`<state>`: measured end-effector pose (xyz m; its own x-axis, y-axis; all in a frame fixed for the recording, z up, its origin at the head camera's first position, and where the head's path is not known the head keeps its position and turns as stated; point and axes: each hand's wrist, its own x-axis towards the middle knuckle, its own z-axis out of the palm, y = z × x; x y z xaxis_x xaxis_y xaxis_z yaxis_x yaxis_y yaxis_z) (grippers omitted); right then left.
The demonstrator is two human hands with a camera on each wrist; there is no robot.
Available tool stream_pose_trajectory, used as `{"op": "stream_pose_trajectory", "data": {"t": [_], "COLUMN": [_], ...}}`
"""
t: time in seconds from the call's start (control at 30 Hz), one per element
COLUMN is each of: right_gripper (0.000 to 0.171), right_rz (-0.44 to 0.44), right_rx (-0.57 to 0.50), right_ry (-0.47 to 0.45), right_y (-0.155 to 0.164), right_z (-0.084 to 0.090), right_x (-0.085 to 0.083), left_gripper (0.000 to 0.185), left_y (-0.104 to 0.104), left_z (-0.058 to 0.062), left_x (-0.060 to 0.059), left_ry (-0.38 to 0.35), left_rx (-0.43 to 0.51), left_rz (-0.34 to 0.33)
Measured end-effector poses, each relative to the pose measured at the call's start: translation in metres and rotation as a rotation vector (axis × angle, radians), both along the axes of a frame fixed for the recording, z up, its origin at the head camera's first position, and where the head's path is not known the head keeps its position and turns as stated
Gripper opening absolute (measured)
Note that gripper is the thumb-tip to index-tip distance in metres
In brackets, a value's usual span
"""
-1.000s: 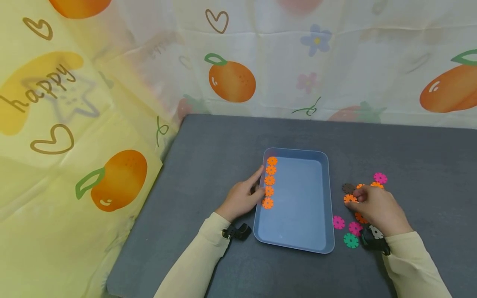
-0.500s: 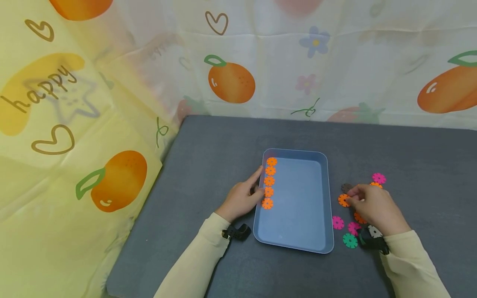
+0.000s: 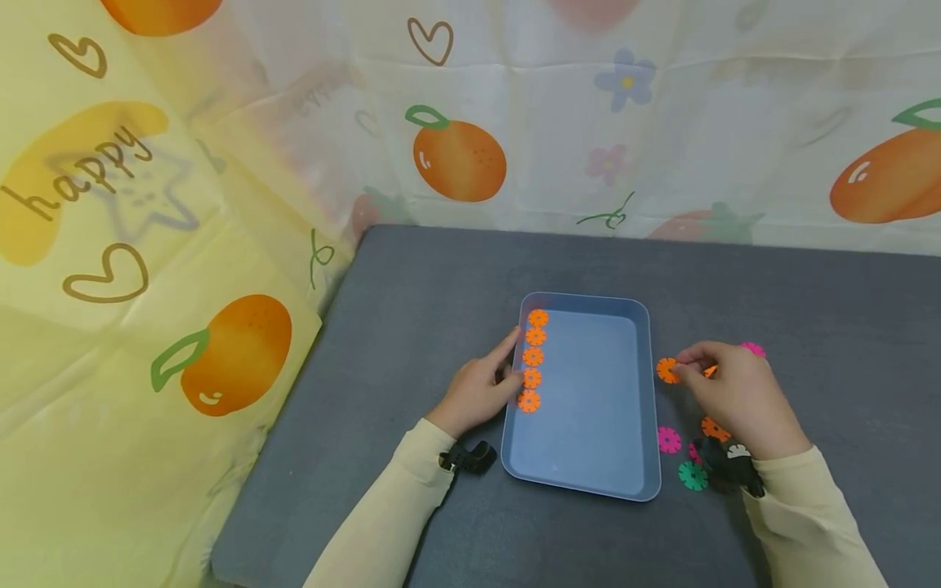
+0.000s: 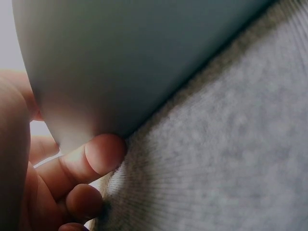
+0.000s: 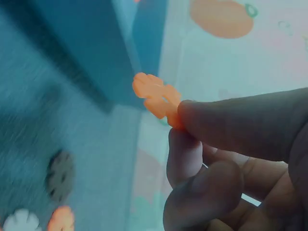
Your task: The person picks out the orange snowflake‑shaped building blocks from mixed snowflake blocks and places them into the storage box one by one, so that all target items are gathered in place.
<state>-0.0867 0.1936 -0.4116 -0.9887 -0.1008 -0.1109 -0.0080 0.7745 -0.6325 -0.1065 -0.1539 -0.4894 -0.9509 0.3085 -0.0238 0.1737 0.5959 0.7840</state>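
My right hand (image 3: 746, 400) pinches an orange notched flower disc (image 3: 666, 370) between thumb and fingertips, raised just right of the blue tray (image 3: 588, 425). In the right wrist view, the orange disc (image 5: 153, 94) tilts out past the fingertips, near the tray's outer wall. At the tray's left edge, my left hand (image 3: 474, 394) grips the rim. The left wrist view shows its fingers (image 4: 103, 154) against the outside of the tray wall (image 4: 120, 62). Along the inner left side runs a column of several orange flower discs (image 3: 532, 357).
Loose discs lie right of the tray: pink (image 3: 668, 439), green (image 3: 693, 475), orange (image 3: 715, 429) and another pink (image 3: 753, 349). A dark disc (image 5: 60, 175) appears in the right wrist view. A fruit-print curtain (image 3: 529, 163) hangs behind the grey table (image 3: 434, 286).
My right hand has lifted the orange disc from the loose pieces and moved it left and away from me, towards the tray's right rim. The left hand and tray have stayed put.
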Motion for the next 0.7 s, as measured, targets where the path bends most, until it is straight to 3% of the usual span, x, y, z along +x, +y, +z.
{"op": "stream_pose_trajectory", "data": {"t": [0.3, 0.7], "right_gripper": [0.020, 0.015], "right_rz": [0.045, 0.110], "right_rx": [-0.053, -0.085], "right_ry": [-0.024, -0.059], "right_y": [-0.023, -0.061], "right_z": [0.009, 0.005], "right_x": [-0.006, -0.008], "left_gripper": [0.071, 0.070], "left_y": [0.001, 0.001], "left_z": [0.001, 0.001], "left_x": [-0.001, -0.001], "left_ry": [0.009, 0.007], "left_rx": [-0.002, 0.008], "left_rz": [-0.001, -0.008]}}
